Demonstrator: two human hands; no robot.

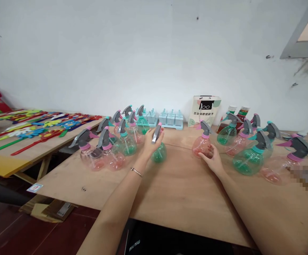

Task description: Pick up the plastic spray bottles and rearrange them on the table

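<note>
My left hand (150,142) is closed around the neck of a green spray bottle (159,154), just below its grey trigger head with a pink nozzle tip. The bottle is upright near the middle of the wooden table. To the right, my right hand (213,162) grips the round body of a pink spray bottle (198,144) from its right side, thumb in front and the other fingers partly hidden behind. That bottle also stands upright, with a grey and pink head.
Several pink and green spray bottles (127,144) cluster at left; more spray bottles (248,161) stand at right. Behind are light-blue ice-pop moulds (171,120), a printed paper bag (204,110) and dark capped bottles (242,114). Colourful flower-topped sticks (37,132) cover another table.
</note>
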